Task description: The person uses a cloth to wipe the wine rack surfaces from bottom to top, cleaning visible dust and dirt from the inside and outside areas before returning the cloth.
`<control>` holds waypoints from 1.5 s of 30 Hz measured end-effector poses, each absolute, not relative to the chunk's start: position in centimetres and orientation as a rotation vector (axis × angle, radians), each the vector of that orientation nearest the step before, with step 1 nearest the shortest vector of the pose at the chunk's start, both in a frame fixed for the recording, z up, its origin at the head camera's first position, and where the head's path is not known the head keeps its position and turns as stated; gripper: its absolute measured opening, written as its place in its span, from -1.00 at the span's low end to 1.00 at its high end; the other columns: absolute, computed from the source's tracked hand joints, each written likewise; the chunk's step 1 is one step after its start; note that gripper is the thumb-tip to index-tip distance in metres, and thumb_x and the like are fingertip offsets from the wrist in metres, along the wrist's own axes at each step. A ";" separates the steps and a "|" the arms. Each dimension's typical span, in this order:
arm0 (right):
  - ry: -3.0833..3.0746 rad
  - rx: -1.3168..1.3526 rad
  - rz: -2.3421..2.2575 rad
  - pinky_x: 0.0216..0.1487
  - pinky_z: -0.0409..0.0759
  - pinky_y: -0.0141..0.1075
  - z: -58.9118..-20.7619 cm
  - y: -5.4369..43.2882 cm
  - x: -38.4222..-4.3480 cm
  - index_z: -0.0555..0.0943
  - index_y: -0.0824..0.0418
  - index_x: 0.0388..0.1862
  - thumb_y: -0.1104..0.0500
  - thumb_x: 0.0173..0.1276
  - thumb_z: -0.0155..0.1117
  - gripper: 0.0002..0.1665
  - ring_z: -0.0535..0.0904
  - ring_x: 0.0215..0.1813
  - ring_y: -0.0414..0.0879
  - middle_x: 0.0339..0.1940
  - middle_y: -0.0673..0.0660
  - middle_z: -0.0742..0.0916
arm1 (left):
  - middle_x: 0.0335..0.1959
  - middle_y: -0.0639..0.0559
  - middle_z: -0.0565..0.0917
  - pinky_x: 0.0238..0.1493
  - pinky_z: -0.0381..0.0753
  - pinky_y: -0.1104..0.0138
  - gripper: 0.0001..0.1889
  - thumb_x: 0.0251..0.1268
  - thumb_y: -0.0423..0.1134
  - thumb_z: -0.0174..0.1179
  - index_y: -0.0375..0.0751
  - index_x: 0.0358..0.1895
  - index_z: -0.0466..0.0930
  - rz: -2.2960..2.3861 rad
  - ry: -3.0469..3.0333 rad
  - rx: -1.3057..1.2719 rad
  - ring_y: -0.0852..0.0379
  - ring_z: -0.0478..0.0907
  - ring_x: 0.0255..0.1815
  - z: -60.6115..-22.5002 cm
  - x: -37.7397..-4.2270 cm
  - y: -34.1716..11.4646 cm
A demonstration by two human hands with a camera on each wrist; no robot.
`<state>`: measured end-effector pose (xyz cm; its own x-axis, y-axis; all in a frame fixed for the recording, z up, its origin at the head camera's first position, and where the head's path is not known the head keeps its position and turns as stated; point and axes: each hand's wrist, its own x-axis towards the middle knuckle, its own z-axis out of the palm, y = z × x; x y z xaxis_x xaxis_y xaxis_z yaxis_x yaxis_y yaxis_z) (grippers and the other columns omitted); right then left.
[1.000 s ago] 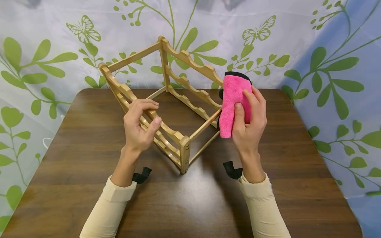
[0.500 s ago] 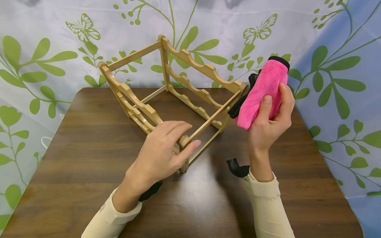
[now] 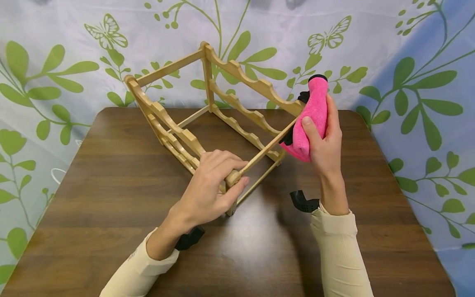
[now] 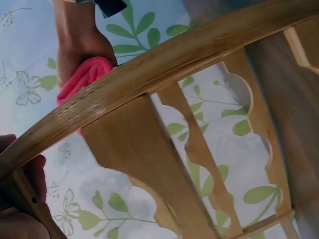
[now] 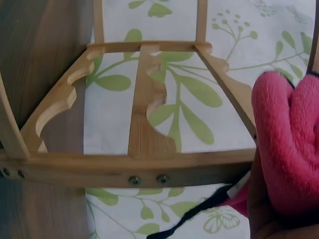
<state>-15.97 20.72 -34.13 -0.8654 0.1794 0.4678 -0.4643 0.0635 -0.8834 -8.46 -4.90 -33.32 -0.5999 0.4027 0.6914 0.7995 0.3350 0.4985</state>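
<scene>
A pale wooden wine rack [image 3: 256, 82] with scalloped rails stands at an angle on the table. My left hand [image 3: 209, 187] grips its near corner post, thumb on one side and fingers over the other. In the left wrist view, that hand's fingers [image 4: 36, 181] wrap the post at the lower left. My right hand [image 3: 328, 144] holds a folded pink cloth [image 3: 313, 111] with black edging at the rack's right corner, by the end of the top crossbar. The right wrist view shows the bunched cloth [image 5: 284, 144] beside a rack post [image 5: 149, 168] with several screws.
The brown wood-grain table [image 3: 111, 206] extends around the rack. A white curtain [image 3: 259, 24] with green leaves and butterflies hangs behind and at both sides. Black curved pieces [image 3: 302, 202] sit at both wrists.
My left hand has moved from the left rail to the near corner post and taken hold of it. The right hand lifted the cloth away rightward, then brought it back to the right corner.
</scene>
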 end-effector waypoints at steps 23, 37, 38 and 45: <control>-2.007 0.196 1.790 0.02 0.45 -0.27 -34.0 20.3 -14.4 0.31 0.20 0.46 0.25 0.44 0.13 -0.38 0.44 0.08 -0.02 0.10 0.07 0.55 | -0.29 -0.03 0.66 -0.04 0.31 0.09 -0.83 0.09 -0.36 0.29 -0.31 -0.23 0.68 -1.275 -2.016 -1.099 0.05 0.55 -0.26 -34.5 -8.9 -6.9; -1.862 0.234 1.909 0.00 0.46 -0.27 -34.8 19.8 -13.9 0.38 0.31 0.37 0.31 0.43 0.10 -0.47 0.46 0.00 0.01 0.04 0.13 0.58 | -0.29 -0.03 0.67 -0.05 0.27 0.11 -0.82 0.11 -0.33 0.27 -0.32 -0.23 0.68 -1.278 -1.992 -1.121 0.05 0.55 -0.27 -34.4 -8.9 -7.9; -1.859 0.236 1.909 -0.02 0.47 -0.27 -34.8 19.8 -13.9 0.39 0.31 0.37 0.31 0.43 0.10 -0.47 0.47 -0.02 0.01 0.03 0.13 0.58 | -0.29 -0.03 0.67 -0.06 0.27 0.11 -0.82 0.11 -0.33 0.26 -0.32 -0.23 0.68 -1.277 -1.990 -1.122 0.05 0.55 -0.27 -34.4 -8.9 -8.0; -1.834 0.249 1.923 -0.03 0.45 -0.28 -35.0 19.8 -13.5 0.40 0.33 0.36 0.33 0.42 0.10 -0.48 0.47 -0.05 0.01 0.01 0.17 0.58 | -0.32 -0.01 0.68 -0.11 0.25 0.14 -0.83 0.14 -0.29 0.25 -0.30 -0.24 0.69 -1.279 -1.960 -1.123 0.08 0.53 -0.31 -34.4 -9.0 -8.2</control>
<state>-13.46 19.79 -34.98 -0.8742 0.2065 0.4395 -0.4488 0.0021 -0.8937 -8.97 -8.21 -34.41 -0.5075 0.3499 0.7874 0.8616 0.2026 0.4653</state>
